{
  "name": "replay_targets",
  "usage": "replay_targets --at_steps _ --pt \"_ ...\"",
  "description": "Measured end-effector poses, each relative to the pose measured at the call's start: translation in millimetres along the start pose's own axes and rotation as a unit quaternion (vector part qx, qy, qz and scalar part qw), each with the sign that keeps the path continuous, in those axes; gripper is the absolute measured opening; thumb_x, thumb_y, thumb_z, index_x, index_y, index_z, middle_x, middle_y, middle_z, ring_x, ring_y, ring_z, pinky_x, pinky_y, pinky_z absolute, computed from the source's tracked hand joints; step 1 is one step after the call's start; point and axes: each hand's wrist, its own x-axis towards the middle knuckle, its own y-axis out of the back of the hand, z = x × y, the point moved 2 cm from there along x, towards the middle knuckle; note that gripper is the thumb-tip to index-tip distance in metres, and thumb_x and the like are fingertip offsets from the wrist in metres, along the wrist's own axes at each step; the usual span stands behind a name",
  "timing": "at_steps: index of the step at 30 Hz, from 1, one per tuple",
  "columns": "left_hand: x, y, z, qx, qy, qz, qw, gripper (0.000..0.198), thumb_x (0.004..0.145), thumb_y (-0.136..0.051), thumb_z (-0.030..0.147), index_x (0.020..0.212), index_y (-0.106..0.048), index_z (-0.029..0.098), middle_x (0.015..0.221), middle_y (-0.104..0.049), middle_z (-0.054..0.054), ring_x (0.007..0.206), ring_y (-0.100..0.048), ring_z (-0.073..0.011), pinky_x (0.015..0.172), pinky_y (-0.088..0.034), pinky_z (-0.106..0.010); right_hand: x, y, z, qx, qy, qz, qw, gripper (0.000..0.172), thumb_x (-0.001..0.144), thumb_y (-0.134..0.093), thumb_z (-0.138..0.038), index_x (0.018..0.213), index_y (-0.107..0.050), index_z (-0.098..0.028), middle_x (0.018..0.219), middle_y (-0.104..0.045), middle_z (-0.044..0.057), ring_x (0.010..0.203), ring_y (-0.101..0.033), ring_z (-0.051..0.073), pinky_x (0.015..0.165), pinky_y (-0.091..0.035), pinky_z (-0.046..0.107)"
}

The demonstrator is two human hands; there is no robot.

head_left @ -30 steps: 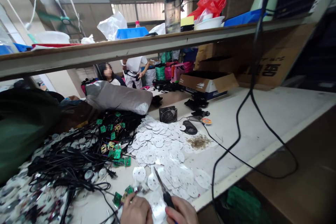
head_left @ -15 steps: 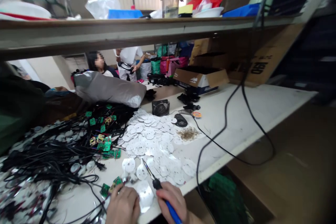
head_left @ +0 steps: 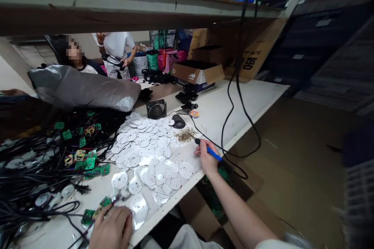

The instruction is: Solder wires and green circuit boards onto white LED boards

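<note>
A soldering iron (head_left: 214, 154) with a blue handle is gripped in my right hand (head_left: 208, 161), over the front edge of the table. Its tip points toward a patch of brown crumbs (head_left: 186, 135). My left hand (head_left: 112, 226) rests low at the table's front, fingers curled; what they hold, if anything, is hidden. Touching or close to those fingers are a green circuit board (head_left: 87, 216) and a shiny white disc (head_left: 139, 207). Many flat white discs with small holes (head_left: 143, 140) lie heaped beyond my hands.
Black cables (head_left: 26, 179) tangle with circuit boards on the left. A small black fan (head_left: 156, 109), a solder reel (head_left: 194, 114) and an open carton (head_left: 198, 71) stand farther back. Black cords (head_left: 233, 105) hang at the right from a shelf (head_left: 117, 6). Two people are across the table.
My right hand has carried the soldering iron right and away from me, from beside my left hand to near the brown crumbs. The view has swung right; my left hand stays by the circuit board.
</note>
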Motion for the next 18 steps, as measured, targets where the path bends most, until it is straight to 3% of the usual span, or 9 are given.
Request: replay_targets --at_steps 6,12,18 --pt "1.3 2.8 -1.3 0.022 -0.03 0.005 0.999 0.028 0.093 -0.038 0.02 0.083 -0.065 0.023 0.081 -0.072 0.002 0.075 -0.066 -0.0146 0.088 -0.038 -0.033 10.0 1.8 0.1 -0.041 -0.017 -0.057 0.997 0.055 0.07 -0.061 -0.07 0.082 -0.064 -0.016 0.055 -0.061 0.0 0.043 -0.06 0.014 0.047 -0.051 0.024" --pt "-0.1 6.5 -4.4 0.029 -0.065 -0.005 0.997 0.025 0.092 -0.041 0.022 0.088 -0.066 0.025 0.086 -0.073 0.003 0.08 -0.066 -0.014 0.091 -0.039 -0.032 14.9 -1.9 6.0 -0.074 -0.024 -0.089 0.993 0.056 0.072 -0.059 -0.069 0.09 -0.066 -0.016 0.053 -0.063 0.001 0.05 -0.063 0.017 0.055 -0.052 0.027" --pt "1.4 20.7 -6.4 0.059 -0.171 0.029 0.983 0.017 0.09 -0.051 0.027 0.094 -0.068 0.026 0.097 -0.073 0.003 0.088 -0.066 -0.0144 0.092 -0.041 -0.03 16.4 -1.9 5.8 -0.092 -0.02 -0.105 0.99 0.055 0.074 -0.059 -0.067 0.094 -0.067 -0.016 0.054 -0.064 0.001 0.056 -0.065 0.018 0.063 -0.052 0.029"
